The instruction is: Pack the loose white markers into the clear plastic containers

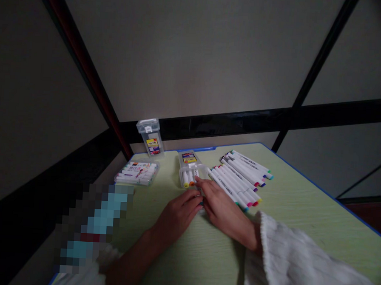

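At the near end of the box [185,157] sit a few markers [186,179], many loose markers [233,184] remain right, and whether the left hand [181,211] or right hand [215,200] has a grip is unclear.

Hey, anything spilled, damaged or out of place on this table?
Nothing looks spilled or damaged. The loose markers at right lie slightly uneven, yet grouped. A pixelated patch hides part of the left side.

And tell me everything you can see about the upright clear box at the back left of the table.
The upright clear box looks like see-through plastic, tall and squarish. Its lid appears shut, with a pale clasp at the front. Below that is a label, yellow above and dark below with some red; its print is too small to read. It rests on the table near the back edge, behind a flat marker case.
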Motion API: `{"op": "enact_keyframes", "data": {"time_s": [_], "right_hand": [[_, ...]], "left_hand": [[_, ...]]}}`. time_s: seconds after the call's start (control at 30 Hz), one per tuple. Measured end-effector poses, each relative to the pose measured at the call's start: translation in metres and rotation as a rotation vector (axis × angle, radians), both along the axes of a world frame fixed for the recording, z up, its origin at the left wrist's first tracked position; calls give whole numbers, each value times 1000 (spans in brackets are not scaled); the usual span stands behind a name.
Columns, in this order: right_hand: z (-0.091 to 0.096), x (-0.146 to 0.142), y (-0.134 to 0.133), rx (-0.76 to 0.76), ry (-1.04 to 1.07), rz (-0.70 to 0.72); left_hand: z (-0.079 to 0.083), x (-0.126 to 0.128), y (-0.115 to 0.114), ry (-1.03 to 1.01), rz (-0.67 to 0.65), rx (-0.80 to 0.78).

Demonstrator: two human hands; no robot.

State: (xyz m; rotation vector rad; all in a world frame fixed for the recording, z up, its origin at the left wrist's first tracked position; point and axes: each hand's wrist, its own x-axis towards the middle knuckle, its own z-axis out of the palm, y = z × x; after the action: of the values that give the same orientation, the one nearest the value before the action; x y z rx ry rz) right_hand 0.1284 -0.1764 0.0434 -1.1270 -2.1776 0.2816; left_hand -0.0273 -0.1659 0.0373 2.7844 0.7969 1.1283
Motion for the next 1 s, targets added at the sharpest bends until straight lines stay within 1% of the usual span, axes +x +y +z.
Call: {"op": "enact_keyframes", "data": {"time_s": [0.2,0.4,0.57,0.7,1.0], "right_hand": [[0,1,1,-28,11,-4],[-1,2,2,-14,3,11],[-1,1,2,-1,-19,-8],[-1,2,2,-13,-19,-30],[-4,3,5,-19,-3,-32]], "left_hand": [[-3,0,1,-26,3,13],[-4,1,1,-44,22,-26],[-4,2,2,-45,67,-80],[-5,2,2,-32,94,-79],[-6,1,4,-36,60,-122]]}}
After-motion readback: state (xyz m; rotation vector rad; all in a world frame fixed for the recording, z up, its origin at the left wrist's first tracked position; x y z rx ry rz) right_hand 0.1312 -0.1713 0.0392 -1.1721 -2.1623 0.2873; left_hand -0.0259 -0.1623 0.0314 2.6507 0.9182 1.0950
